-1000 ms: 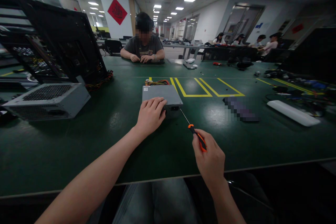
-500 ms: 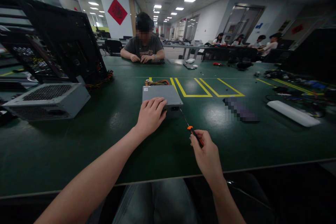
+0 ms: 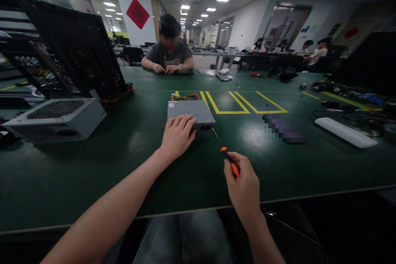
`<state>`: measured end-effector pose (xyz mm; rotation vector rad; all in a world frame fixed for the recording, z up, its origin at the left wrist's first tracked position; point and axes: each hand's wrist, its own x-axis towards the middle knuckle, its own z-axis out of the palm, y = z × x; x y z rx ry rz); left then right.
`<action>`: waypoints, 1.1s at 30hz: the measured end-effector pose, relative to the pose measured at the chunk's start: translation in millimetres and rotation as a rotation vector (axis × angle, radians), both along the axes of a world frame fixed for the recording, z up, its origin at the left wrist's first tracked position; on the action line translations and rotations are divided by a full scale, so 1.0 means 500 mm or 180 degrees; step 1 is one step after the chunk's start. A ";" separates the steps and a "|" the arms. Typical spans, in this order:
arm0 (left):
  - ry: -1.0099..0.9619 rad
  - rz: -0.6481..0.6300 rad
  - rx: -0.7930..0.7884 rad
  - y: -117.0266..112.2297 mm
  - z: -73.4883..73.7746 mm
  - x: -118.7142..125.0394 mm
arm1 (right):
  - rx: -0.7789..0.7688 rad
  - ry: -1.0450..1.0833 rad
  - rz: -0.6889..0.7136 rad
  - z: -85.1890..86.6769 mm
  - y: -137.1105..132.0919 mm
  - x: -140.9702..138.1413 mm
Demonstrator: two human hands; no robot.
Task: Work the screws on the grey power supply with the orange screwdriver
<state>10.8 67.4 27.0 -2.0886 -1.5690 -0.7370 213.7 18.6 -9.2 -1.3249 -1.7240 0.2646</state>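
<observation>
A grey metal computer power supply [image 3: 193, 109] lies on the green table, its bundle of coloured cables [image 3: 185, 97] at the far side. My left hand [image 3: 179, 132] grips its near edge, fingers across the top and thumb at the front face. In my right hand [image 3: 243, 175] is a screwdriver [image 3: 229, 159] with an orange and black handle, held between thumb and fingers. Its thin shaft points up and left, and the tip meets the power supply's near right corner. Whether the tip sits in a screw is too small to tell.
Left, a second power supply [image 3: 58, 119] stands before a black computer case [image 3: 74, 53]. A blurred-out dark object [image 3: 283, 128], a white long object [image 3: 345, 133] and tangled cables [image 3: 365, 111] lie right. Across the table [image 3: 139, 198] a person [image 3: 168, 53] sits with both hands on it.
My right hand has turned the screwdriver's handle a little, so more of its orange shows. The tip stays at the corner, and my left hand and the power supply hold still.
</observation>
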 end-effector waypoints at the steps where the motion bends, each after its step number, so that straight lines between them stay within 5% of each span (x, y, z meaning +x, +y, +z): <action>1: 0.0004 0.0004 -0.0001 0.000 0.000 0.000 | -0.0034 0.0008 0.0017 0.000 -0.001 0.001; 17: 0.0309 -0.0155 -0.0004 -0.004 -0.009 0.019 | -0.0228 -0.0011 0.0054 -0.003 0.003 -0.004; 33: -0.0186 -0.0147 -0.0227 -0.016 -0.014 0.070 | -0.0309 0.0059 0.0110 -0.003 0.003 -0.001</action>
